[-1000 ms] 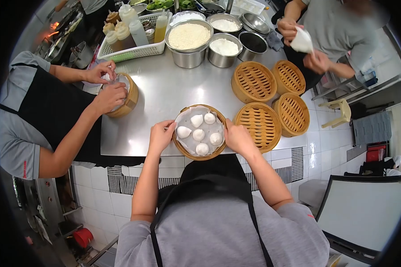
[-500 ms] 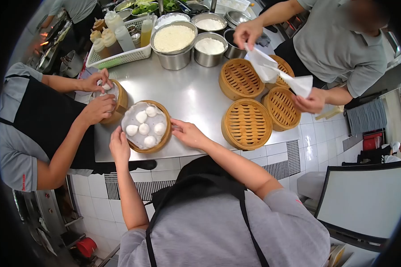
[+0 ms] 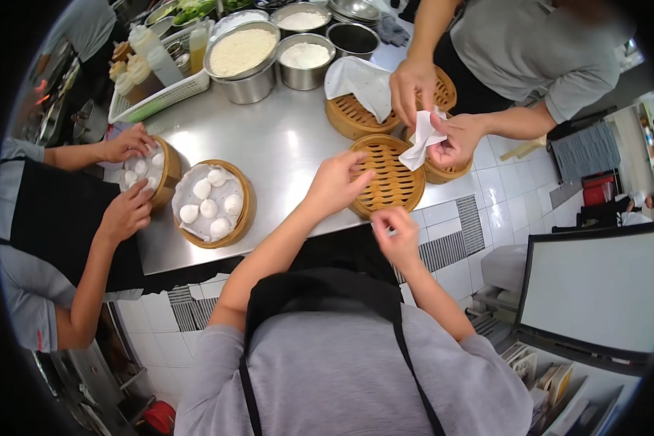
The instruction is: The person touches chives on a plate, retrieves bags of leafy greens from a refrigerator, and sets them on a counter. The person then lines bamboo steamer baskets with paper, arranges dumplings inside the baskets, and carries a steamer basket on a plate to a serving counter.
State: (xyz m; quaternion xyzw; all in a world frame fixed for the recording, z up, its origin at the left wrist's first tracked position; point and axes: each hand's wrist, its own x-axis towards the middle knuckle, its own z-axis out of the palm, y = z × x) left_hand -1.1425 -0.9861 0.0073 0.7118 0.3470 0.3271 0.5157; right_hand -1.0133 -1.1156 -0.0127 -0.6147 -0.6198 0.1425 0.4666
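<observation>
Here, the left hand (image 3: 339, 183) is over the left side of a slotted bamboo steamer (image 3: 386, 178), which sits to the right on the shiny metal surface (image 3: 283, 138). Its grip is loose and spread wide. The right hand (image 3: 396, 234) is by the near edge of that steamer. Its grip is curled, but I cannot tell if it pinches the rim.

Another bamboo steamer (image 3: 247, 202) sits to the left, well apart from both hands, with a white liner (image 3: 185, 190) and six white buns (image 3: 208, 208) in it. On its left, a co-worker (image 3: 58, 211) has two hands at a third steamer (image 3: 169, 174) of buns.

At the far right, another co-worker (image 3: 530, 65) holds white paper (image 3: 418, 149), and a white sheet (image 3: 363, 80) lies over a far steamer (image 3: 349, 120). Squeeze bottles (image 3: 164, 67) stand in a white basket (image 3: 168, 96) at the far left, near metal pots (image 3: 251, 87).
</observation>
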